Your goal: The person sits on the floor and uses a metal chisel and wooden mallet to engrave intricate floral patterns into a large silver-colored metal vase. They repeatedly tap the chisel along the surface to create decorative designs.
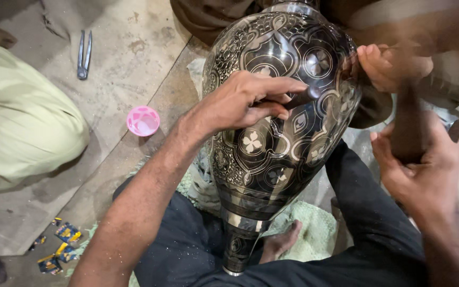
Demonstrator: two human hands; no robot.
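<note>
We note the vase (277,133) is glossy black metal with bright, finely engraved silver inlay. The hammer handle (407,127) appears as smooth dark wood. The small cup (143,120) is shiny pink plastic; the floor (128,58) is rough, matt concrete; the shears (84,55) are dull metal.

A single head-worn camera is looking steeply down from the seated person's own eye level, sitting close over the lap. It is facing forward across the large black metal vase with silver floral inlay (277,122), taking in the grey concrete floor (128,48) beyond. No second view is sharing the scene.
</note>
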